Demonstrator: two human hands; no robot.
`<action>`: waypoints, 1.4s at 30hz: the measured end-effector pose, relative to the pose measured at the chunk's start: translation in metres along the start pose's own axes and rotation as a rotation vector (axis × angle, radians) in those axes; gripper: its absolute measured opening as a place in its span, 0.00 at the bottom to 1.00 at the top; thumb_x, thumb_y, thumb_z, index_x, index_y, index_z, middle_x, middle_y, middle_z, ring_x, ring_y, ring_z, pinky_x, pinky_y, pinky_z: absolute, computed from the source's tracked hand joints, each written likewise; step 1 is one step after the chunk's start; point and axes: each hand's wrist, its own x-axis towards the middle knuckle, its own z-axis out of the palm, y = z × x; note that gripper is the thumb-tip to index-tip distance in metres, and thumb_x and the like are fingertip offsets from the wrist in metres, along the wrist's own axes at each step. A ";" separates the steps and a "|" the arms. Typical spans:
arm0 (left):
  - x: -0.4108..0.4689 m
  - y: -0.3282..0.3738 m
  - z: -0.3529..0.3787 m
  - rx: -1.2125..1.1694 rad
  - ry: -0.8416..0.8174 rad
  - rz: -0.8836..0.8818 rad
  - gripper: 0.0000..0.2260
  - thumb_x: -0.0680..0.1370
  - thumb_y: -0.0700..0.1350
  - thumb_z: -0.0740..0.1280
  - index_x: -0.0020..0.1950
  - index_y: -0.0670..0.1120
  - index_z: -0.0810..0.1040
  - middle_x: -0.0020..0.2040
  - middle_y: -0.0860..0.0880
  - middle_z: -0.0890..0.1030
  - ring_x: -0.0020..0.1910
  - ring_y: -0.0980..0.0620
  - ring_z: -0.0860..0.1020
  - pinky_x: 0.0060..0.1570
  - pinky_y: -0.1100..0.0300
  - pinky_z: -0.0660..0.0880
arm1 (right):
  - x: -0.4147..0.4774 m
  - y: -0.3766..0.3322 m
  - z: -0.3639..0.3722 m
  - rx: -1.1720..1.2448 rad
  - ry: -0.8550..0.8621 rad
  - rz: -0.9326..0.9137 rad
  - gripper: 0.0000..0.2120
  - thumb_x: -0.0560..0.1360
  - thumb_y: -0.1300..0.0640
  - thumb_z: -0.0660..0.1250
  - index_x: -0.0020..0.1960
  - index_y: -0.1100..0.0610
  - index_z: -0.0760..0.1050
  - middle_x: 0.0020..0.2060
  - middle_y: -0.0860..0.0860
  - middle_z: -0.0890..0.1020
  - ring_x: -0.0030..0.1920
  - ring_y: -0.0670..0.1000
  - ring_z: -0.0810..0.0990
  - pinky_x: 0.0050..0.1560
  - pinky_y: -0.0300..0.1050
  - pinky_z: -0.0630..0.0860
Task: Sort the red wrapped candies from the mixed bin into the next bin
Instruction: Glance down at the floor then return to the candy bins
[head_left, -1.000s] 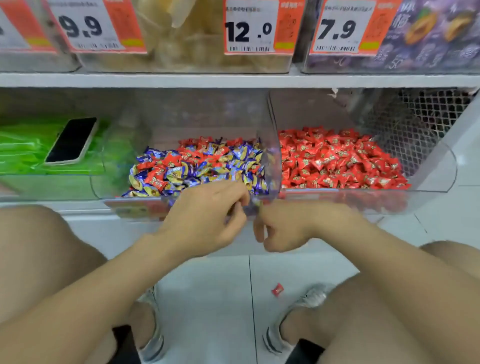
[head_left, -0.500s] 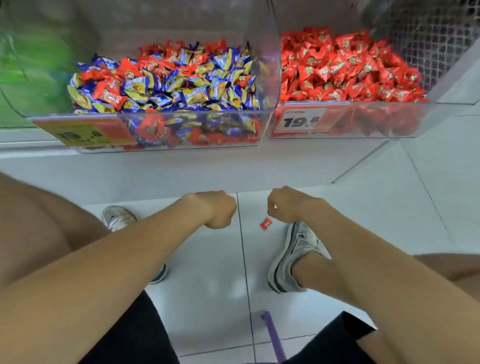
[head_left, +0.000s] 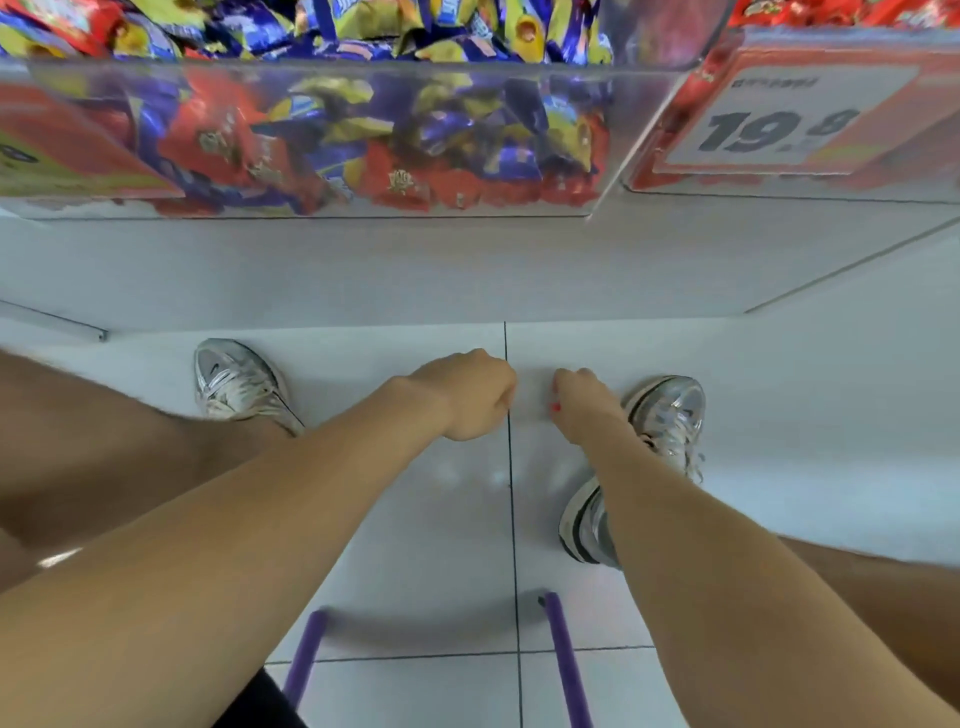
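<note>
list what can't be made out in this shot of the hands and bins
Head view:
- red candy: mostly hidden under the right hand; grip unclear.
- left hand: fist seen from behind, contents hidden.
- mixed bin and red bin: tops cut by the upper edge.
- left price tag: cut by the left edge.
</note>
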 end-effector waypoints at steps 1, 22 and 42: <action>0.000 -0.002 0.001 -0.003 -0.009 -0.004 0.12 0.83 0.43 0.59 0.61 0.49 0.80 0.58 0.47 0.79 0.56 0.42 0.79 0.58 0.47 0.78 | 0.000 -0.004 0.005 -0.037 -0.011 0.007 0.14 0.81 0.61 0.67 0.66 0.59 0.73 0.62 0.59 0.76 0.61 0.64 0.80 0.58 0.56 0.78; -0.136 0.066 -0.097 -0.081 0.598 0.220 0.12 0.78 0.36 0.61 0.52 0.47 0.82 0.47 0.49 0.85 0.48 0.46 0.81 0.43 0.54 0.73 | -0.235 -0.077 -0.241 0.157 0.258 -0.313 0.11 0.78 0.58 0.62 0.40 0.61 0.79 0.37 0.58 0.82 0.41 0.60 0.81 0.39 0.52 0.78; -0.227 0.014 -0.265 0.171 0.609 -0.483 0.24 0.82 0.60 0.60 0.70 0.45 0.71 0.69 0.38 0.66 0.71 0.33 0.63 0.67 0.43 0.68 | -0.235 -0.142 -0.371 -0.184 0.871 -0.559 0.11 0.79 0.62 0.61 0.59 0.55 0.76 0.52 0.55 0.77 0.52 0.59 0.73 0.53 0.55 0.74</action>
